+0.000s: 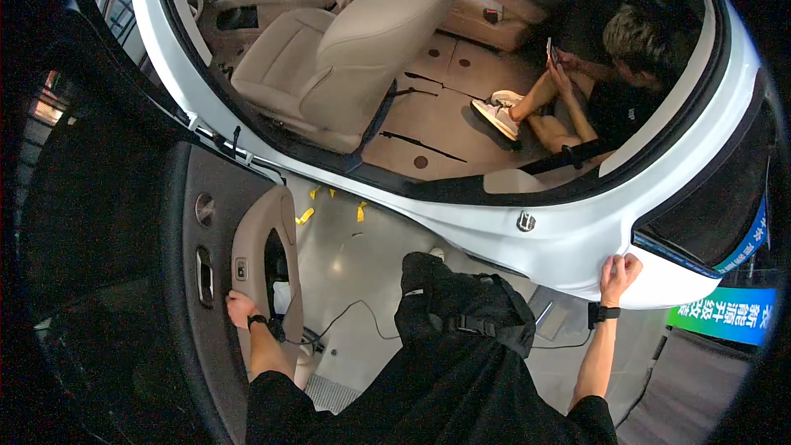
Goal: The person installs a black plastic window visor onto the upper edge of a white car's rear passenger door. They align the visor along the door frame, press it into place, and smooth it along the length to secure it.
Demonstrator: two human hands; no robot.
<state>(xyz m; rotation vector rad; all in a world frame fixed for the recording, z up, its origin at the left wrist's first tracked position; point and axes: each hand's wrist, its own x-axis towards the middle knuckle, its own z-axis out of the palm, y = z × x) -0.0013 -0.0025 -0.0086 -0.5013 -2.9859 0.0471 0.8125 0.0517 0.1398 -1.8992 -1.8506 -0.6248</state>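
My left hand [241, 311] is closed around the edge of the beige armrest [262, 213] on the open car door [216, 280]. A window switch [241, 269] sits just above it. My right hand [620, 276] rests against the white rear body panel [568, 247] with its fingers curled. Whether anything is in those fingers is hidden. The metal door striker [526, 221] is up and to the left of that hand. A dark band circles each wrist. A black bag [465, 305] hangs at my front, between my arms.
Inside the car, a person [634, 74] sits on the floor at the rear, holding a phone [552, 53]. A beige seat [371, 49] stands ahead of them. Yellow tape pieces [306, 216] and a thin cable [354, 306] lie below the sill. A blue-green banner [725, 313] is at right.
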